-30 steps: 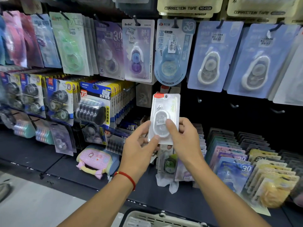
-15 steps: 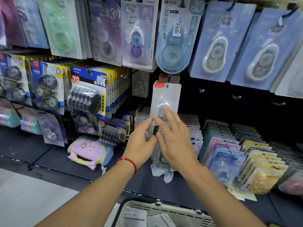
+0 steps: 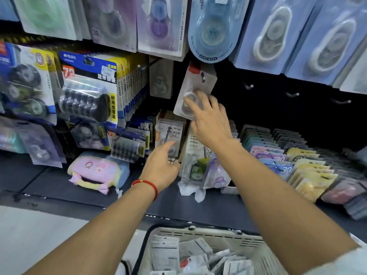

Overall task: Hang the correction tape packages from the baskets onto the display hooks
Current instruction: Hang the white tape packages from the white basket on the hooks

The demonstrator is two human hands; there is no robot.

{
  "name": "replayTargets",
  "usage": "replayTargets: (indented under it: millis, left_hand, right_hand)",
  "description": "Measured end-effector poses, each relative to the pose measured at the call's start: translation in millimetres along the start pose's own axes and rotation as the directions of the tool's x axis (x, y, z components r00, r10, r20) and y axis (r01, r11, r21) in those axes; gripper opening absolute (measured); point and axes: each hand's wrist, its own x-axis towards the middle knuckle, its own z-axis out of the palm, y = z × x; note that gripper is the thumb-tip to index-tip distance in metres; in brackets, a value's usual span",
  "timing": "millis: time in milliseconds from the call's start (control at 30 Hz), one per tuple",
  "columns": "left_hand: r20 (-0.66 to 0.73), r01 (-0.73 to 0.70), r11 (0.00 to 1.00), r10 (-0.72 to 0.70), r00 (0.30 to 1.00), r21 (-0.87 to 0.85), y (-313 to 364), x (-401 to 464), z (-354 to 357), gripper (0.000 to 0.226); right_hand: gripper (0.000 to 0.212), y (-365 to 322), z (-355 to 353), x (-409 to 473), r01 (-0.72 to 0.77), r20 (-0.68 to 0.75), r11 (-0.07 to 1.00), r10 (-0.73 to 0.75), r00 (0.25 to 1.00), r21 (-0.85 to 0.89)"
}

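Correction tape pkg (image 3: 195, 90), red-tabbed, now tilted on hook (image 3: 203, 78), right hand (image 3: 208, 120) fingers spread touching it; left hand (image 3: 161, 168) dropped away, loose, empty; "20" pkg (image 3: 170, 133) below.

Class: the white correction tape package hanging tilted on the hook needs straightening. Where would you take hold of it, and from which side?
Pinch the white correction tape package at its free lower edge, coming from below and in front. Its top is pinned on the hook, and the raised blister blocks a flat grip mid-card.
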Motion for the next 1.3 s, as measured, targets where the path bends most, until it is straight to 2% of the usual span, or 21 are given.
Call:
replayTargets:
  millis: [67,167,267,333,400,433,500,567,667,733,767,833,900,967,1067,1133,1167,1200,1233,1267,1300]
  left_hand:
    - [0.063,0.031,0.997,-0.036,0.997,0.073,-4.9,-0.6,-2.0,0.068]
    - [0.256,0.051,0.982,-0.098,0.962,0.184,-10.9,-7.9,-6.3,0.059]
    - [0.480,-0.047,0.913,-0.168,0.861,0.404,-17.2,-23.7,-11.0,0.051]
    - [0.588,-0.159,0.834,-0.224,0.777,0.528,-23.2,-41.6,-10.9,0.051]
    - [0.644,-0.256,0.751,-0.280,0.712,0.609,-36.8,-62.1,-5.8,0.050]
    - [0.653,-0.292,0.708,-0.308,0.692,0.643,-45.5,-72.5,-2.4,0.050]
    - [0.645,-0.298,0.662,-0.368,0.670,0.687,-66.6,-92.5,5.8,0.055]
    - [0.606,-0.201,0.698,-0.399,0.688,0.688,-87.4,-116.1,16.6,0.064]
    - [0.470,0.055,0.829,-0.370,0.801,0.557,-111.1,-165.4,48.2,0.073]
    - [0.370,0.105,0.824,-0.358,0.857,0.556,-122.6,-203.5,76.4,0.081]
    - [0.339,0.088,0.794,-0.353,0.872,0.602,-126.8,-220.4,88.5,0.084]
    - [0.280,0.069,0.744,-0.334,0.900,0.665,-130.6,-241.6,103.2,0.083]
    - [0.216,0.097,0.770,-0.295,0.931,0.630,-129.1,-247.1,106.7,0.076]
    - [0.153,0.117,0.840,-0.230,0.961,0.530,-121.4,-245.8,108.0,0.063]
    - [0.103,0.307,0.940,-0.323,0.941,0.145,-92.1,-238.9,112.6,0.035]
    - [0.118,0.498,0.850,-0.484,0.867,-0.175,-71.6,-232.3,115.2,0.018]
    - [0.090,0.546,0.792,-0.544,0.834,-0.274,-68.1,-229.7,117.3,0.018]
    - [0.013,0.539,0.794,-0.559,0.829,-0.280,-66.9,-228.6,116.2,0.024]
    - [-0.106,0.487,0.851,-0.512,0.852,-0.199,-67.7,-228.0,113.3,0.032]
    - [-0.198,0.412,0.907,-0.421,0.885,-0.086,-70.1,-228.2,109.6,0.041]
    - [-0.218,0.322,0.947,-0.313,0.924,0.007,-72.4,-228.5,106.8,0.050]
  right_hand:
    - [0.069,-4.1,-1.1,-5.3,-0.010,0.015,1.000,0.010,1.000,0.015]
    - [0.064,-4.0,-0.2,-33.6,-0.053,0.032,0.992,0.050,0.998,0.117]
    - [0.049,2.4,9.8,-90.0,-0.081,0.092,0.964,0.059,0.994,0.253]
    - [0.031,7.1,21.0,-138.2,-0.122,0.198,0.918,0.048,0.979,0.377]
    - [0.012,8.6,33.4,-189.0,-0.180,0.395,0.875,-0.013,0.919,0.449]
    - [0.011,7.3,39.5,-212.7,-0.203,0.505,0.870,-0.061,0.861,0.450]
    - [0.009,0.4,52.6,-255.5,-0.229,0.719,0.900,-0.123,0.684,0.372]
    - [0.023,-10.5,67.4,-293.2,-0.219,0.823,0.939,-0.104,0.558,0.267]
    - [0.061,-29.9,87.3,-341.4,-0.337,0.878,0.927,0.018,0.479,0.165]
    - [0.077,-40.8,96.1,-363.9,-0.450,0.902,0.880,0.063,0.426,0.152]
    - [0.076,-44.7,100.1,-372.5,-0.508,0.903,0.845,0.075,0.422,0.168]
    - [0.059,-46.4,104.2,-380.2,-0.619,0.885,0.748,0.093,0.455,0.240]
    - [0.032,-41.5,103.5,-378.5,-0.708,0.865,0.622,0.095,0.493,0.335]
    - [0.021,-34.2,96.0,-373.0,-0.762,0.837,0.494,0.118,0.535,0.417]
    - [0.023,-28.8,79.0,-363.0,-0.715,0.720,0.394,0.168,0.674,0.577]
    - [0.023,-32.0,67.1,-356.5,-0.674,0.667,0.269,0.134,0.733,0.688]
    - [0.021,-34.4,62.5,-353.7,-0.665,0.656,0.190,0.114,0.746,0.723]
    - [0.017,-36.7,57.7,-350.7,-0.657,0.648,0.124,0.109,0.754,0.744]
    - [0.014,-38.1,54.2,-347.3,-0.646,0.635,0.087,0.127,0.762,0.758]
    - [0.012,-39.0,51.1,-344.2,-0.640,0.626,0.062,0.157,0.764,0.766]
    - [0.010,-39.7,49.8,-341.7,-0.644,0.630,0.017,0.188,0.753,0.765]
